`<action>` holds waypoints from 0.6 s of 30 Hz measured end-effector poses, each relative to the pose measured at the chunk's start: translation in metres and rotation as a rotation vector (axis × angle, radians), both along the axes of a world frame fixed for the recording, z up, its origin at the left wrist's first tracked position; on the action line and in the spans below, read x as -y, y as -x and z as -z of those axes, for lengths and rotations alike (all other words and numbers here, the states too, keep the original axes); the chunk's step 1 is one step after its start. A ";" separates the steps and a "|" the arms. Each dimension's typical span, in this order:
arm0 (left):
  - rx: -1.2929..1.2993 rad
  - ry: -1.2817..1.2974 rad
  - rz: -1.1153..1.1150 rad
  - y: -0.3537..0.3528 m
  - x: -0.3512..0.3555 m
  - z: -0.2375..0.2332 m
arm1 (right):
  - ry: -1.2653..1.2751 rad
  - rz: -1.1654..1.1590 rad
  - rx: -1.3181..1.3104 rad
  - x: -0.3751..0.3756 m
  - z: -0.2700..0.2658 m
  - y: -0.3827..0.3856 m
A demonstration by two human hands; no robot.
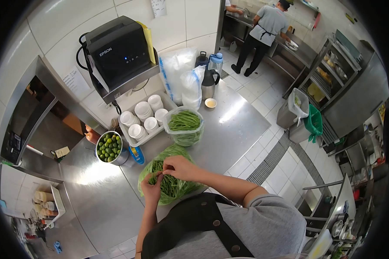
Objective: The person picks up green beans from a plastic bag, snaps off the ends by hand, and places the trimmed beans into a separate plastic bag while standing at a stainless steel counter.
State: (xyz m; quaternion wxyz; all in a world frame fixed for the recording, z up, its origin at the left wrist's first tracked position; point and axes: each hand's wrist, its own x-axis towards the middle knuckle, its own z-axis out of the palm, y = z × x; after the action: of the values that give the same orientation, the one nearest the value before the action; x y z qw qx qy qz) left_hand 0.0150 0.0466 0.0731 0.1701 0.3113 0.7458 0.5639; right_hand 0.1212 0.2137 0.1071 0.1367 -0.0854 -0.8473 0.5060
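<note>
A green plastic bag [181,191] of thin green stems lies open on the steel counter in front of me. Over it, my left hand [151,183] and my right hand [177,168] meet with fingers pinched together; what they hold between them is too small to make out. Just beyond the bag stands a clear container [189,137] full of long green beans. Beside it, a tray [167,100] holds several stacks of small white cups. A metal pot [121,157] of green limes stands to the left, with a blue-and-yellow item [136,155] near it.
An EPSON printer [116,56] sits on a wall shelf. Plastic bags of white goods [177,71], a steel thermos [208,84] and a small bowl [210,103] stand at the counter's back. A co-worker [263,32] stands at a far sink counter; another person's arm [233,8] shows beside them.
</note>
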 end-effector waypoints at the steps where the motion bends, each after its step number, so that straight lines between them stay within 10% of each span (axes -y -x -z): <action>1: -0.019 0.008 0.012 -0.001 0.001 -0.002 | 0.097 -0.011 0.048 0.000 0.000 -0.001; 11: -0.199 -0.039 0.018 -0.012 -0.004 -0.036 | 1.742 -0.288 -0.214 -0.005 0.037 -0.003; 18: 0.413 -0.204 -0.169 -0.002 0.012 0.009 | 0.506 -0.060 -0.098 -0.037 0.014 -0.004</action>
State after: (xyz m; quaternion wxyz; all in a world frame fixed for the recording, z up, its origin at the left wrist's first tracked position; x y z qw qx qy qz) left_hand 0.0168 0.0346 0.0641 0.2385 0.1416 0.6578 0.7003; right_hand 0.1254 0.2511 0.0930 0.1369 -0.0670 -0.6881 0.7094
